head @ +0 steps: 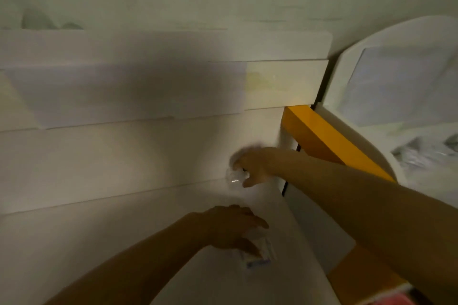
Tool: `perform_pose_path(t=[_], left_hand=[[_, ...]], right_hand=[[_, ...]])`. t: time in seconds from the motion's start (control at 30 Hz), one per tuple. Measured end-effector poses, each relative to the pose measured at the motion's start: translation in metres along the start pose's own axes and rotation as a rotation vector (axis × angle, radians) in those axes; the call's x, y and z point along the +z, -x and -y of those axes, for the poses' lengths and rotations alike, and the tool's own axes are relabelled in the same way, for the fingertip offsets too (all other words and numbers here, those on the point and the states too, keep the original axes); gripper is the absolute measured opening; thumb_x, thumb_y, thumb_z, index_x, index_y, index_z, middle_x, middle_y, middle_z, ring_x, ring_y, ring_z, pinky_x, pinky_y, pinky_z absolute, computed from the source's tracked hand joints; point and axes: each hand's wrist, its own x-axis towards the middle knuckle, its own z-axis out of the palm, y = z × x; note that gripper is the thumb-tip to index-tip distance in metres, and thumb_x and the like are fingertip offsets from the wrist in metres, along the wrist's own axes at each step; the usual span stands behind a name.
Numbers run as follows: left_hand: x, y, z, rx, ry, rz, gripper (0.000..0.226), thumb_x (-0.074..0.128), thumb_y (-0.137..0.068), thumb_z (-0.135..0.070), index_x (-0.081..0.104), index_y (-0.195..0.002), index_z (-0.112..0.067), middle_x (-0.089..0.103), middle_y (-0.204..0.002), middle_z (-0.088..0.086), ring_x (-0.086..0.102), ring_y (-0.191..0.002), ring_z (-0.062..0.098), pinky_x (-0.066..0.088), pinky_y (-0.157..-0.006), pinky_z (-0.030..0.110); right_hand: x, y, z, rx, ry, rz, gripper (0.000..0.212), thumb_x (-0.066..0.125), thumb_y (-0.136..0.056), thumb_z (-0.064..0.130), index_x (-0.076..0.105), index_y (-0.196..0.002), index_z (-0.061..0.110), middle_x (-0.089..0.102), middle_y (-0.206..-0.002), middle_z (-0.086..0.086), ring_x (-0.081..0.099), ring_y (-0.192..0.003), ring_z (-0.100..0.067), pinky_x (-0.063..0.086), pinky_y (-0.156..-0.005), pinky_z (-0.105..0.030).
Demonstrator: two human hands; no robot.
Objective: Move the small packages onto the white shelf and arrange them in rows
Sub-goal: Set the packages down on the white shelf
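The view is dim and blurred. My right hand (255,166) reaches in from the right and is closed on a small clear plastic package (235,177), held just above the back edge of the white shelf (124,242). My left hand (233,228) lies low over the shelf, fingers pointing right, pressing on a small white package with a blue label (259,259) that lies flat on the shelf surface. The upper part of that package is hidden under my fingers.
White stepped ledges (124,156) rise behind the shelf toward the wall. A yellow beam (322,136) runs along the right side. Beyond it stands a white rounded unit (359,57) with crumpled plastic packages (426,153) inside. Something pink (386,301) shows at the bottom right.
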Motion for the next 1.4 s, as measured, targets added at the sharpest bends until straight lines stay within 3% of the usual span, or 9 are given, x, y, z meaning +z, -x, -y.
perform_pose_path(t=[0.2,0.37,0.5,0.6,0.7,0.83,1.03,1.23,1.4], left_hand=[[-0.004,0.000,0.024,0.037,-0.009,0.018,0.055,0.060,-0.091,-0.041,0.046,-0.141,-0.022,0.045,-0.145,-0.004,0.039,-0.133,0.017,0.032,-0.107,0.029],[-0.008,0.012,0.052,-0.112,0.143,0.005,0.063,0.066,-0.087,-0.040,0.039,-0.143,-0.029,0.051,-0.140,-0.003,0.050,-0.124,0.017,0.040,-0.105,0.032],[0.000,0.026,0.038,-0.123,0.151,-0.021,0.086,0.063,-0.076,-0.067,0.026,-0.147,-0.034,0.044,-0.146,-0.004,0.047,-0.129,0.019,0.036,-0.111,0.038],[0.012,0.032,0.034,-0.078,-0.047,-0.055,0.092,0.072,-0.074,-0.058,0.022,-0.148,-0.037,0.039,-0.150,-0.005,0.042,-0.132,0.020,0.035,-0.110,0.038],[0.007,0.039,0.040,-0.066,-0.007,-0.058,0.084,0.074,-0.077,-0.048,0.026,-0.146,-0.040,0.044,-0.145,-0.006,0.047,-0.128,0.018,0.039,-0.107,0.037],[-0.025,0.050,0.044,-0.089,0.043,-0.200,0.079,0.071,-0.081,-0.047,0.028,-0.146,-0.038,0.047,-0.142,-0.007,0.051,-0.124,0.016,0.043,-0.102,0.031],[-0.100,0.059,0.021,-0.037,-0.130,-0.377,0.076,0.071,-0.082,-0.044,0.032,-0.145,-0.031,0.051,-0.137,-0.003,0.053,-0.116,0.013,0.045,-0.092,0.023],[-0.174,0.052,-0.035,-0.034,-0.200,-0.511,0.076,0.074,-0.078,-0.046,0.038,-0.142,-0.027,0.052,-0.137,-0.003,0.053,-0.113,0.011,0.039,-0.097,0.022],[-0.217,0.041,-0.087,0.035,-0.160,-0.612,0.074,0.075,-0.076,-0.046,0.040,-0.140,-0.032,0.053,-0.135,-0.009,0.051,-0.114,0.007,0.042,-0.103,0.029]], right_hand=[[0.023,0.008,0.004,0.082,-0.111,-0.065,0.069,0.062,-0.090,0.036,0.029,-0.148,0.019,0.029,-0.154,-0.007,0.035,-0.137,-0.028,0.036,-0.104,-0.038],[0.041,0.010,0.011,0.172,-0.095,-0.095,0.081,0.069,-0.084,0.038,0.024,-0.150,0.019,0.025,-0.154,-0.011,0.032,-0.137,-0.032,0.039,-0.104,-0.043],[0.052,0.012,0.016,0.212,-0.191,-0.120,0.087,0.074,-0.080,0.035,0.021,-0.147,0.020,0.026,-0.153,-0.007,0.041,-0.130,-0.031,0.045,-0.094,-0.040],[0.058,0.011,0.022,0.232,-0.182,-0.122,0.091,0.075,-0.078,0.035,0.017,-0.147,0.024,0.038,-0.148,-0.005,0.044,-0.127,-0.029,0.046,-0.090,-0.039],[0.055,0.017,0.025,0.230,-0.161,-0.113,0.099,0.077,-0.074,0.039,0.012,-0.148,0.030,0.039,-0.147,-0.002,0.043,-0.129,-0.029,0.045,-0.090,-0.041],[0.025,0.041,0.016,0.272,-0.089,-0.211,0.083,0.075,-0.076,0.044,0.030,-0.144,0.029,0.041,-0.146,-0.001,0.047,-0.125,-0.026,0.045,-0.093,-0.041],[-0.032,0.100,-0.009,0.303,-0.047,-0.380,0.082,0.074,-0.075,0.046,0.033,-0.143,0.030,0.044,-0.137,-0.006,0.050,-0.117,-0.026,0.049,-0.092,-0.038],[-0.074,0.163,-0.032,0.304,-0.080,-0.566,0.081,0.076,-0.070,0.051,0.038,-0.138,0.028,0.049,-0.127,-0.003,0.054,-0.111,-0.024,0.050,-0.086,-0.038],[-0.077,0.228,-0.072,0.383,-0.152,-0.623,0.083,0.076,-0.069,0.054,0.038,-0.138,0.027,0.047,-0.134,-0.004,0.052,-0.116,-0.025,0.049,-0.093,-0.043]])
